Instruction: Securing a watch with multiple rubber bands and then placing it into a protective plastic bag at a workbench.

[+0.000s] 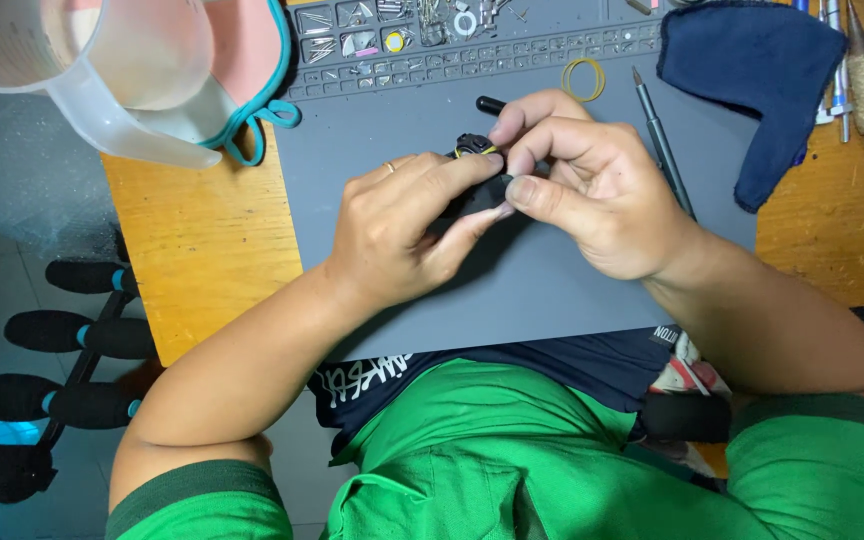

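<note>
Both hands meet over the middle of the grey mat point(542, 290), pinching 1 small black part point(479, 190) between them. The left hand point(402, 235) has its fingers point(452, 178) clamped along the part's top and its thumb underneath, with a ring on 1 finger. The right hand point(592, 195) has its fingers curled in, thumb tip pressed on the part's right edge and fingertips closed on the top, where a bit of yellow shows. The part sits just above the mat, near its upper middle.

Around the mat: a black rod point(490, 103) peeks out just behind the right hand, a yellow rubber band point(584, 78) lies on the mat past it, a screwdriver point(662, 150) runs along the right side, and a blue cloth point(762, 90) hangs over the far right corner. A clear jug point(122, 70) sits off the far left corner. The wooden surface point(202, 230) shows left of the mat.
</note>
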